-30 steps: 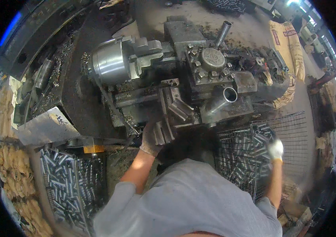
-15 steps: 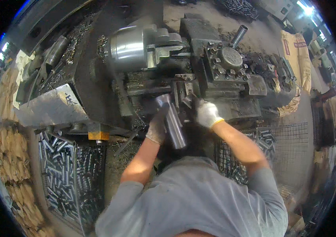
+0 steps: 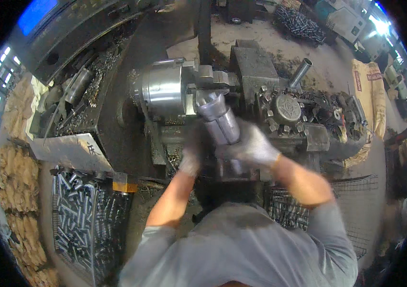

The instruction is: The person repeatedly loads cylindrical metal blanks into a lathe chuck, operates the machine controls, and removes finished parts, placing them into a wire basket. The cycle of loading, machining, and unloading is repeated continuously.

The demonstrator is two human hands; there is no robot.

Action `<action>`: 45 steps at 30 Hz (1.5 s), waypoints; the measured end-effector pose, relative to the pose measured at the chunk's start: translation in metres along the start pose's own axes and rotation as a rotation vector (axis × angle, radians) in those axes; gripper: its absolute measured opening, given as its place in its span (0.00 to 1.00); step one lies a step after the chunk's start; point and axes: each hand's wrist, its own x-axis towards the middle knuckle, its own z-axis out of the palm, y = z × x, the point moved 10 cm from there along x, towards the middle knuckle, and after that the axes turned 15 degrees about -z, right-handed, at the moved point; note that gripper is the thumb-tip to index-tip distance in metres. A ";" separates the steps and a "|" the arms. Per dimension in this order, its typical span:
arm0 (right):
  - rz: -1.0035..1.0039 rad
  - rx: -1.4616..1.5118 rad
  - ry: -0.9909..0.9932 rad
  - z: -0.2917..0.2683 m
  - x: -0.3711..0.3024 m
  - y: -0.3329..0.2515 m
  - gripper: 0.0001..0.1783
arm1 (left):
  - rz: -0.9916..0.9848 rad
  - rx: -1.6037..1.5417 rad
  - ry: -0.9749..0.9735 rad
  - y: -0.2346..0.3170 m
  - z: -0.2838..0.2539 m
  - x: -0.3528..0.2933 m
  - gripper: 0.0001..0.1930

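Note:
A grey metal sleeve [image 3: 221,122], with a wider collar at its upper end and lines along its side, is held tilted in front of the lathe chuck [image 3: 165,91]. My right hand [image 3: 251,146], in a white glove, closes around its lower part. Below that hand a shiny metal tube end [image 3: 229,167] shows; whether it belongs to the same piece I cannot tell. My left hand [image 3: 193,155], also gloved, is close by on the left, its fingers dark and smeared by motion. The collar end overlaps the chuck jaws [image 3: 213,76] in view; contact cannot be made out.
Right of the chuck stands a bolted tool post [image 3: 287,109], with an upright tube [image 3: 301,72] behind it. A wire bin of metal tubes [image 3: 76,210] is at lower left, another wire basket [image 3: 289,210] at lower right. Metal chips lie around the machine bed.
Both hands were lower and apart, the left with a shiny tube, the right with a small metal piece. Now the right hand grips the sleeve, raised toward the chuck. The view has shifted slightly.

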 end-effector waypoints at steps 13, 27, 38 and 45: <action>-0.014 -1.299 -0.726 -0.133 0.171 0.087 0.28 | -0.140 -0.271 0.377 -0.131 -0.076 -0.099 0.13; 0.114 -0.945 -0.785 -0.144 0.176 0.169 0.20 | -0.155 -1.298 0.818 -0.238 -0.225 -0.199 0.18; -0.221 -0.830 -0.499 -0.096 0.197 0.094 0.43 | -0.226 -0.228 1.070 -0.285 -0.289 -0.213 0.18; -0.350 -0.432 0.297 -0.160 -0.004 -0.065 0.16 | 0.318 0.309 1.545 -0.085 -0.237 -0.274 0.24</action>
